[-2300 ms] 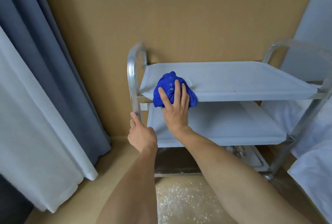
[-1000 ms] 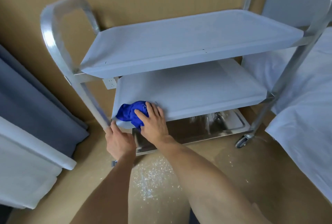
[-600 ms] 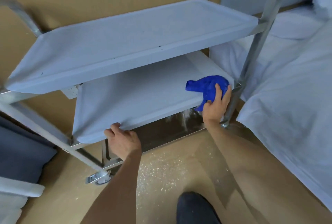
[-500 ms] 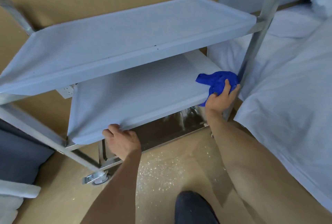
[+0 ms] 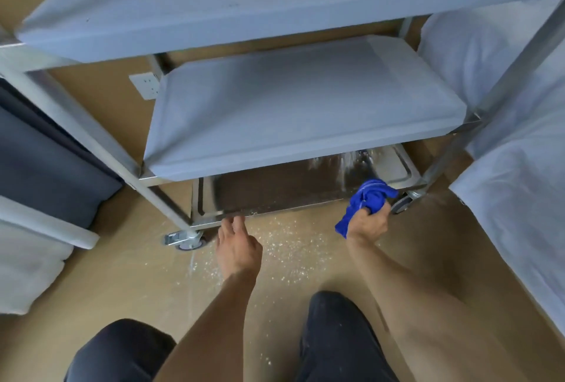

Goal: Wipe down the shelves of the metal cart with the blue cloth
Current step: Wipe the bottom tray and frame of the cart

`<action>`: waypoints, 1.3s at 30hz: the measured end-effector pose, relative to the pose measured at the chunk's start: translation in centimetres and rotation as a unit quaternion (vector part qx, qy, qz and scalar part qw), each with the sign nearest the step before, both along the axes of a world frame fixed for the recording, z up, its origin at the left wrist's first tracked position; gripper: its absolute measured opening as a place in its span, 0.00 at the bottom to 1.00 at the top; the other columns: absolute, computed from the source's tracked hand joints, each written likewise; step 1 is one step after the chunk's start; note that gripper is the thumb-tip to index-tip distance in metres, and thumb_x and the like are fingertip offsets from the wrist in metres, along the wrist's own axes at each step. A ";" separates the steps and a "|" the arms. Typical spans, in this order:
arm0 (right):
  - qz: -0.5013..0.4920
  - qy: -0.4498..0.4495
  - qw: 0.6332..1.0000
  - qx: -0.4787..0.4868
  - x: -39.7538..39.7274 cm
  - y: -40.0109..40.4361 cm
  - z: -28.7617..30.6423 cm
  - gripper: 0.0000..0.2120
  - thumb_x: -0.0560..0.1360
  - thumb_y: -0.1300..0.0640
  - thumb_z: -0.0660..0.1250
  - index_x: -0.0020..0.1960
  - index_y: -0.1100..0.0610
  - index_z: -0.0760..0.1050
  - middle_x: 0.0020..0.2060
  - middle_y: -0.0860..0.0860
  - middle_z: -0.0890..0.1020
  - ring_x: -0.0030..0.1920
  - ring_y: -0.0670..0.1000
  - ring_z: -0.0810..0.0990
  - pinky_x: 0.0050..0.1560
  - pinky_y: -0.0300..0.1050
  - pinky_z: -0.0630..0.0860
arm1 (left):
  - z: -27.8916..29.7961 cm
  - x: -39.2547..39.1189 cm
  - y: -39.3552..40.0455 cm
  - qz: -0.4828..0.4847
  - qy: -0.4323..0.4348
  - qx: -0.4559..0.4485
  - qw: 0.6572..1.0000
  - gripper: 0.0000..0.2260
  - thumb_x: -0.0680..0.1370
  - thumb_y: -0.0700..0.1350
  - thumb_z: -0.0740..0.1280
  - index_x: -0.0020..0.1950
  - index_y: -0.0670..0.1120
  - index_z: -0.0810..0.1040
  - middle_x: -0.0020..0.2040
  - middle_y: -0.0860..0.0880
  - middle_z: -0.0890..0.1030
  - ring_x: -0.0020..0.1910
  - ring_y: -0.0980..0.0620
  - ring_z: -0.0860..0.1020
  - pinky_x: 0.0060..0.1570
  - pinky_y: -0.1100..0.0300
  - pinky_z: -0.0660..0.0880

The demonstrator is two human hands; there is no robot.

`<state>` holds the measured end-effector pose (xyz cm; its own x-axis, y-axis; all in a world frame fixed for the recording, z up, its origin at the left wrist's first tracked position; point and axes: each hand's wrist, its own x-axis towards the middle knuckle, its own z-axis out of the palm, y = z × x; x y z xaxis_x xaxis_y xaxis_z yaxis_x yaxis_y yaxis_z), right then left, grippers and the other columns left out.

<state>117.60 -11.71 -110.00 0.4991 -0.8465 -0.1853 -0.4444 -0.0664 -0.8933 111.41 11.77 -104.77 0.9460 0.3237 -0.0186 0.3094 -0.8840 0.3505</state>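
Tan floor (image 5: 128,277) with white crumbs lies under the metal cart (image 5: 305,100), which has 3 flat shelves. Down at the shiny bottom shelf (image 5: 275,195), the right hand (image 5: 367,222) squeezes the bunched blue cloth (image 5: 368,198) in curled fingers. The left hand (image 5: 238,247) touches the shelf's front edge with loose fingers.
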 end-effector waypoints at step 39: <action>0.425 0.139 0.797 -0.405 4.1 10.2 -6.9 0.29 0.76 0.36 0.54 0.72 0.49 0.67 0.76 0.61 0.60 0.74 0.64 0.62 0.70 0.62 0.60 | -5.3 8.5 15.5 0.377 -0.110 -0.124 0.911 0.14 0.81 0.52 0.56 0.58 0.42 0.69 0.52 0.43 0.73 0.48 0.41 0.76 0.54 0.46 0.75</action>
<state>121.68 -1.52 -116.88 0.9913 -0.1224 0.0476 -0.1045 -0.9548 -0.2783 119.92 27.27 -110.11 0.4468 0.8945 -0.0168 0.6940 -0.3347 0.6374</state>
